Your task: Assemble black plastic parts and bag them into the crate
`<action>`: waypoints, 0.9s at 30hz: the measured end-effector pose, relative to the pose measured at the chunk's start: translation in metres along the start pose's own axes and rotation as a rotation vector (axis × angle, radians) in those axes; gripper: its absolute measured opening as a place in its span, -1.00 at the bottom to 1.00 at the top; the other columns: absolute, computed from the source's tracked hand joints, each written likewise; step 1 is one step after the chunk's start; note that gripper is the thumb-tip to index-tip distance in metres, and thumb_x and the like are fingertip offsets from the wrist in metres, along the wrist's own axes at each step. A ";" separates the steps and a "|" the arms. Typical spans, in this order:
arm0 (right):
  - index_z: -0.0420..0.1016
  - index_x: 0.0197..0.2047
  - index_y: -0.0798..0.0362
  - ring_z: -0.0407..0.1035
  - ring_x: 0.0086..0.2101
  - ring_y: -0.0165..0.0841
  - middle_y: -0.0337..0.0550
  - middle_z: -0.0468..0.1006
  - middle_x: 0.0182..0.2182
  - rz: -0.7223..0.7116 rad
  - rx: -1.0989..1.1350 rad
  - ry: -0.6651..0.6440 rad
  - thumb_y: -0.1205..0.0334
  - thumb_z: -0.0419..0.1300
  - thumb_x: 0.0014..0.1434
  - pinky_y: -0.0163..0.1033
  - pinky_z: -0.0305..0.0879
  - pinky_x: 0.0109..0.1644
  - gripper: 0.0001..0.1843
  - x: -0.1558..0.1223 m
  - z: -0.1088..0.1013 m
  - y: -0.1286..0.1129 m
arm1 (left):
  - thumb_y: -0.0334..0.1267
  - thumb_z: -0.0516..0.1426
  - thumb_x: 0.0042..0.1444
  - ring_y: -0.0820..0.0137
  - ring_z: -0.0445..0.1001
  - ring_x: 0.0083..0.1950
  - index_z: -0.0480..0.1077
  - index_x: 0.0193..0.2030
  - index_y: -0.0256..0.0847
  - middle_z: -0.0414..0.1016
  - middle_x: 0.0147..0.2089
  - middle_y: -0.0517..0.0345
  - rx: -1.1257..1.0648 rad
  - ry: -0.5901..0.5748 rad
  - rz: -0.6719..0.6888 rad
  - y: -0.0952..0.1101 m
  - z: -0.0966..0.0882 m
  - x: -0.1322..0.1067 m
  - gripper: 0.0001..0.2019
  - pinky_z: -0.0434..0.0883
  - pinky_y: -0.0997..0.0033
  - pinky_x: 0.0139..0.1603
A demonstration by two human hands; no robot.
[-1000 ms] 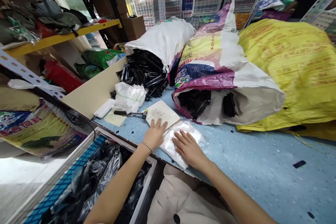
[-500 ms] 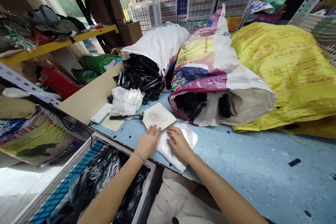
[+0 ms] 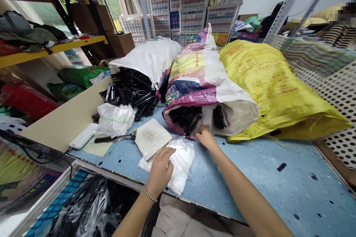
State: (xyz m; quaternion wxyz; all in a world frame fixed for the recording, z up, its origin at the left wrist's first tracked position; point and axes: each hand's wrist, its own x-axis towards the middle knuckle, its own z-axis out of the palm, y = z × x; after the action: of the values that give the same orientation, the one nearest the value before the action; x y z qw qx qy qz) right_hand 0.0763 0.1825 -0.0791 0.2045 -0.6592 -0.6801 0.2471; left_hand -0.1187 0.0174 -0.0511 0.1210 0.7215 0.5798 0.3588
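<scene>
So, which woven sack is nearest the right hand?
The purple-and-white printed sack, black parts in its mouth; the white sack and yellow sack lie farther.

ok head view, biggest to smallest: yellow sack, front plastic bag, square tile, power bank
Yellow sack, then the front plastic bag and square tile, which look too alike to rank, then the power bank.

Both the left forearm (image 3: 133,216) and the right forearm (image 3: 244,196) are bare, with no sleeve in view; a slim bracelet (image 3: 149,194) of small pale beads circles the left wrist; a thin ring (image 3: 161,154) sits on one finger of the left hand (image 3: 160,172); the right hand (image 3: 205,137) and its wrist show no jewellery.
</scene>
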 end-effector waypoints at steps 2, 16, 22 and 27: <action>0.14 0.24 0.22 0.43 -0.09 -0.11 0.16 0.53 -0.11 -0.008 -0.007 0.032 0.12 0.00 0.22 -0.14 0.27 -0.08 -0.42 -0.001 0.003 -0.008 | -0.55 -0.05 0.04 0.26 0.37 0.10 0.36 0.06 -0.20 0.45 0.03 -0.02 -0.144 0.001 -0.053 0.016 0.013 0.011 -0.55 0.34 0.12 0.16; 0.09 0.26 -0.03 0.27 0.10 -0.26 -0.10 0.36 0.12 -0.271 0.297 -0.004 0.30 -0.01 0.06 -0.10 0.22 0.16 -0.34 -0.084 -0.031 0.010 | -0.09 0.17 0.10 0.26 0.43 0.05 0.35 0.05 -0.19 0.44 0.02 -0.02 -1.267 0.006 -0.595 0.052 0.062 0.029 -0.60 0.31 0.19 0.15; 0.21 0.09 -0.05 0.14 0.10 -0.13 -0.01 0.31 0.00 -0.401 0.399 0.350 0.08 -0.05 0.28 0.09 0.09 0.16 -0.65 -0.162 -0.055 0.033 | 0.08 0.17 0.07 0.42 0.46 -0.31 0.26 -0.04 -0.20 0.45 -0.33 0.17 -1.332 -0.240 -0.636 0.103 0.072 0.037 -0.54 0.41 0.41 -0.26; 0.30 -0.25 -0.01 0.23 -0.20 -0.22 -0.11 0.37 -0.30 -0.492 0.157 0.467 0.05 -0.12 0.32 0.01 0.12 -0.02 -0.72 -0.132 -0.075 0.039 | 0.13 0.11 0.09 0.51 0.31 -0.58 0.21 -0.04 -0.17 0.30 -0.55 0.35 -1.182 -0.411 -0.614 0.128 0.079 0.024 -0.54 0.29 0.54 -0.56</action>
State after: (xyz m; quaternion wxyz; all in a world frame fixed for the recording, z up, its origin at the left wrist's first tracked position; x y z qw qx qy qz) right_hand 0.1587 0.0566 -0.0363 0.4580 -0.4965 -0.7325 0.0844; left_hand 0.0307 0.0208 -0.0225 0.6965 0.3913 0.4304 0.4201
